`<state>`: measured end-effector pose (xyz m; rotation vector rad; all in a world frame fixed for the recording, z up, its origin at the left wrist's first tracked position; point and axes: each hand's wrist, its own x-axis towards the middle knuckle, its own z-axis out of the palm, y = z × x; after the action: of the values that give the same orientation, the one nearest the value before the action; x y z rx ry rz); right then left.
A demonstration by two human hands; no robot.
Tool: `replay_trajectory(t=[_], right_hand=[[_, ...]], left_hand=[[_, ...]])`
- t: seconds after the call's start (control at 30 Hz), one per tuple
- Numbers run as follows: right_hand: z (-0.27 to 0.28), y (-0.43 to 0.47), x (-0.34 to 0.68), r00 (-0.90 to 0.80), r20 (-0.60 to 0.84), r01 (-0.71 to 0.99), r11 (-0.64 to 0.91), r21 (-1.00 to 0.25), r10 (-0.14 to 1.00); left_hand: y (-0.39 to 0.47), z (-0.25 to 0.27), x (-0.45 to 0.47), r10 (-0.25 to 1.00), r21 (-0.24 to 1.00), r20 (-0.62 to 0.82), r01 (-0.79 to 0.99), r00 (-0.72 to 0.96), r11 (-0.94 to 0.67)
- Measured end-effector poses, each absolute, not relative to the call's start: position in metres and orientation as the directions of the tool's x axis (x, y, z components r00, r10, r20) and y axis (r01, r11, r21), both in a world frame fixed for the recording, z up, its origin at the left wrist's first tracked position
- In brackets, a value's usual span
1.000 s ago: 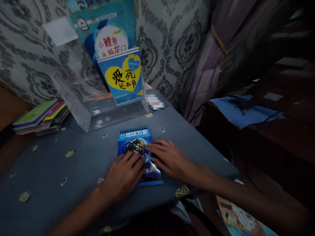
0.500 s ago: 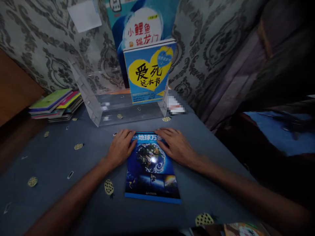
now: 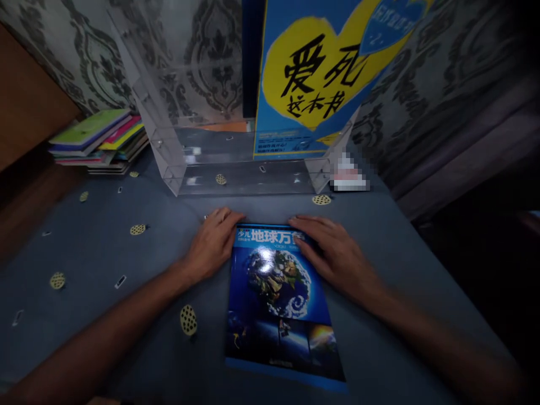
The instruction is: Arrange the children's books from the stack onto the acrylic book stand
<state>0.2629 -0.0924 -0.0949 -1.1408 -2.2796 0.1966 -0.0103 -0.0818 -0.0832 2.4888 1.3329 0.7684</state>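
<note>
Looks like home room: damask-patterned wall (image 3: 67, 42) across top of frame, curtain (image 3: 485, 149) at upper right, pineapple-print tablecloth (image 3: 93, 253) below, book stack (image 3: 95, 138) upper left.

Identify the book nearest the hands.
The globe-cover book lies flat, the left hand and right hand at its top corners; the yellow-heart book stands in the rack, the stacked books lie farther left.

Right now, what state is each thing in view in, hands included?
Earth book: closed, lying cover up on the table.
Left hand: at the earth book's top left corner; grip unclear.
Right hand: at its top right corner; grip unclear.
Heart book: closed, propped up in the stand.
Stand: upright.
Stack: books lying unevenly piled.
</note>
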Motion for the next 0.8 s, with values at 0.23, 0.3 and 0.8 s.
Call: replay_trajectory(t=[0.23, 0.3, 0.8], right_hand=[[-0.095, -0.093, 0.276, -0.451, 0.409, 0.749, 0.586, -0.309, 0.793], [-0.094, -0.093, 0.28, -0.443, 0.416, 0.758, 0.579, -0.299, 0.795], [-0.091, -0.092, 0.281, -0.455, 0.387, 0.76, 0.576, -0.302, 0.802]], left_hand=[[-0.084, -0.084, -0.01, 0.829, 0.406, 0.338, 0.725, 0.446, -0.556], [-0.084, -0.083, -0.01, 0.823, 0.399, 0.338, 0.722, 0.457, -0.565], [-0.084, -0.077, -0.015, 0.72, 0.106, 0.305, 0.729, 0.623, -0.676]])
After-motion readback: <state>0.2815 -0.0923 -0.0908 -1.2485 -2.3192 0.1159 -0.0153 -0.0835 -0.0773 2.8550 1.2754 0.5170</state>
